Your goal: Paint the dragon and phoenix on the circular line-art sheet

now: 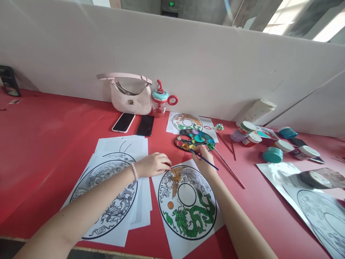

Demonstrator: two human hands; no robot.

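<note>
A blue paintbrush (206, 160) is pinched in my right hand (202, 162), its tip at the yellow paint on the black palette (179, 148). Fingers together, my left hand (155, 164) rests at the top left edge of the round drawing (185, 244); whether anything is between its fingertips I cannot make out. That drawing shows a green dragon and an orange-brown bird around a white centre circle. Under my left forearm lies a stack of uncoloured drawings (121, 230). A second brush (229, 167) leans on the palette's right side.
Behind are a pink handbag (132, 99), a cup with a red handle (160, 102), two phones (123, 122) and another partly coloured sheet (170, 124). Several paint jars (272, 155) stand at the right, near another drawing (291, 187). A white partition (202, 72) borders the red table (35, 144).
</note>
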